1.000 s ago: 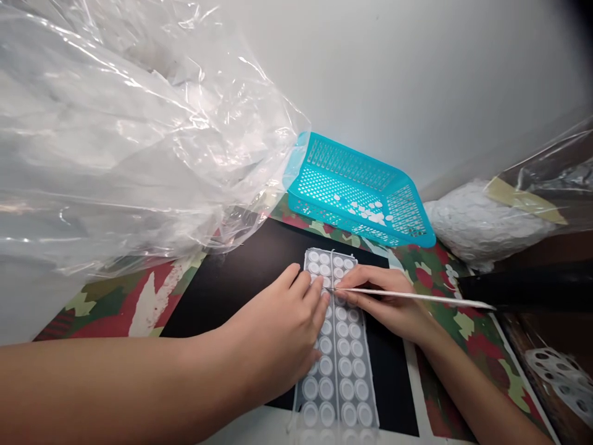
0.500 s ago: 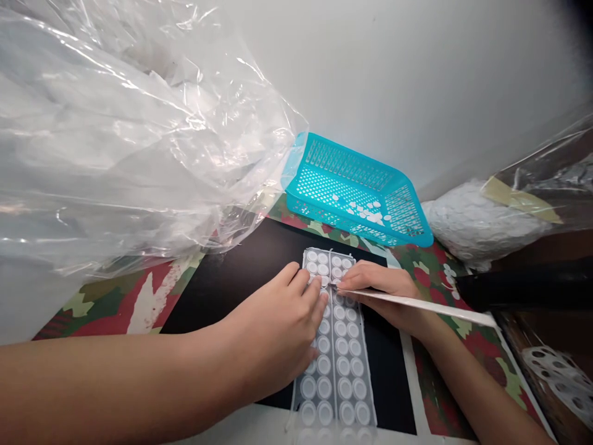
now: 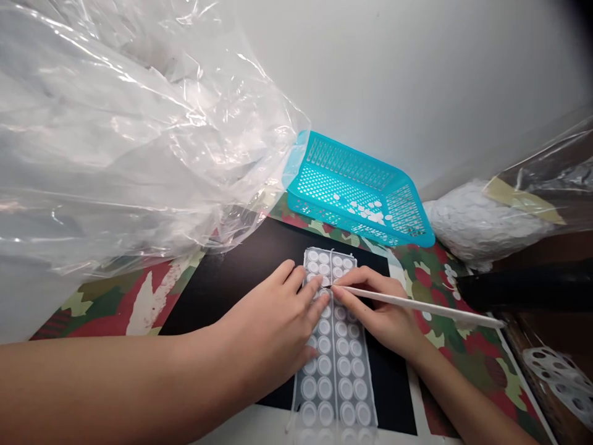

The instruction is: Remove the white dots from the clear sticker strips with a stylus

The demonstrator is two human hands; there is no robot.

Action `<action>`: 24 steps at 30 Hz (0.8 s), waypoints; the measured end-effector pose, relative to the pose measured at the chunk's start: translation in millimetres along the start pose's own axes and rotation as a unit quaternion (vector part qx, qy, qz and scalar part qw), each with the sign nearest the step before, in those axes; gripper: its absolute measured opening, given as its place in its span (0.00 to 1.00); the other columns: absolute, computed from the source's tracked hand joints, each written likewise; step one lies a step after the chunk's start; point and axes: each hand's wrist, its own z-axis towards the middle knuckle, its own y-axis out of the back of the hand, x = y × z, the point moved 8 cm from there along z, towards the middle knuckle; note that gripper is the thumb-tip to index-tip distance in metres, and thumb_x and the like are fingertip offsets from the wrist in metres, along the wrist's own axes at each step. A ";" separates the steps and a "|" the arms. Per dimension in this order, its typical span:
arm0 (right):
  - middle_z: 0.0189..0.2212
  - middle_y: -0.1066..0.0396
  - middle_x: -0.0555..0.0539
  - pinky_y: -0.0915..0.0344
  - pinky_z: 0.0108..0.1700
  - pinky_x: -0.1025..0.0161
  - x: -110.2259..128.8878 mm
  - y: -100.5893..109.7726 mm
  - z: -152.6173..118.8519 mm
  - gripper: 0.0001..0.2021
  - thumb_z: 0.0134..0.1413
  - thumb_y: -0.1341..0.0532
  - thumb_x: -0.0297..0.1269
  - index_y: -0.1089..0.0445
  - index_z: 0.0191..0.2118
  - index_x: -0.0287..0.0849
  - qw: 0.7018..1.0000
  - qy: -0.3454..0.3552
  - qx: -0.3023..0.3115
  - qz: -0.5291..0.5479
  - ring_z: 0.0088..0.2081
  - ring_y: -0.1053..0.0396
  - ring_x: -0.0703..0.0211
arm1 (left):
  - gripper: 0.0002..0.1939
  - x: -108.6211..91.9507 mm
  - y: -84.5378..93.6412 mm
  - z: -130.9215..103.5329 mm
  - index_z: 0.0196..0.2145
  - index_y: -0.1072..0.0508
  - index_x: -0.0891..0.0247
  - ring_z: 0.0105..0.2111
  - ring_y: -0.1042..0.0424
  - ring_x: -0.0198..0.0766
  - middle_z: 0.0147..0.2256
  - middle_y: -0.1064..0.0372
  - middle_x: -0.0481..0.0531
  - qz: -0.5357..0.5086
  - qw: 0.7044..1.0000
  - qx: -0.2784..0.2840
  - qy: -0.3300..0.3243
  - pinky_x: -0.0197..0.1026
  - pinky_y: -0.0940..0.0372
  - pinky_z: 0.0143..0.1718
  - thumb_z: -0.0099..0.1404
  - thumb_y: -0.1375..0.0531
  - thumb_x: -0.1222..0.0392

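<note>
The left hand [image 3: 271, 327] and right hand [image 3: 391, 315] are bare, with slim fingers; behind the grip, both forearms [image 3: 125, 383] are bare and smooth, narrowing toward the wrists.

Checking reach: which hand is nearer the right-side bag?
Right: right hand is left of the bag; left hand is farther left, over the disc-patterned sheet.

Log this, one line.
left hand: on translucent disc-studded sheet | right hand: holds long white tool at sheet | blue perforated basket: white discs inside

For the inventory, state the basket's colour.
The basket is bright turquoise blue, showing best in the head view.
</note>
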 end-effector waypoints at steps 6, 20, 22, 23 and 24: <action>0.27 0.28 0.52 0.37 0.28 0.68 4.2 -1.5 -1.7 0.02 0.57 0.39 0.31 0.31 0.33 0.44 0.999 0.023 -0.001 -0.036 0.27 0.30 0.64 | 0.28 14.9 7.2 0.9 0.56 0.34 0.58 0.48 0.35 0.46 0.52 0.32 0.53 -0.069 0.997 -0.011 -0.037 0.48 0.48 0.49 0.62 0.43 0.43; 0.25 0.32 0.51 0.38 0.31 0.67 21.4 -6.5 -2.8 0.05 0.59 0.42 0.28 0.32 0.32 0.42 0.996 0.045 -0.025 -0.066 0.28 0.32 0.64 | 0.29 18.6 8.8 0.2 0.56 0.35 0.55 0.47 0.36 0.47 0.49 0.32 0.52 -0.081 0.996 -0.015 -0.044 0.51 0.53 0.51 0.60 0.41 0.43; 0.25 0.33 0.51 0.39 0.31 0.67 21.6 -5.7 -2.7 0.05 0.59 0.42 0.28 0.32 0.32 0.42 0.996 0.048 -0.017 -0.068 0.28 0.33 0.64 | 0.29 18.7 8.7 0.4 0.56 0.36 0.56 0.47 0.36 0.48 0.49 0.32 0.52 -0.082 0.996 -0.013 -0.043 0.51 0.53 0.51 0.60 0.41 0.43; 0.25 0.33 0.51 0.39 0.31 0.68 21.5 -5.4 -2.8 0.05 0.59 0.42 0.28 0.32 0.32 0.41 0.996 0.049 -0.013 -0.069 0.28 0.33 0.64 | 0.29 18.6 8.6 0.5 0.56 0.36 0.56 0.48 0.36 0.48 0.49 0.32 0.52 -0.083 0.996 -0.011 -0.042 0.51 0.53 0.51 0.60 0.41 0.43; 0.25 0.33 0.51 0.39 0.31 0.68 21.2 -5.1 -2.9 0.05 0.59 0.42 0.28 0.32 0.32 0.41 0.996 0.050 -0.008 -0.070 0.28 0.33 0.64 | 0.29 18.6 8.5 0.5 0.57 0.36 0.56 0.48 0.37 0.48 0.49 0.32 0.52 -0.083 0.996 -0.010 -0.042 0.51 0.53 0.51 0.60 0.41 0.43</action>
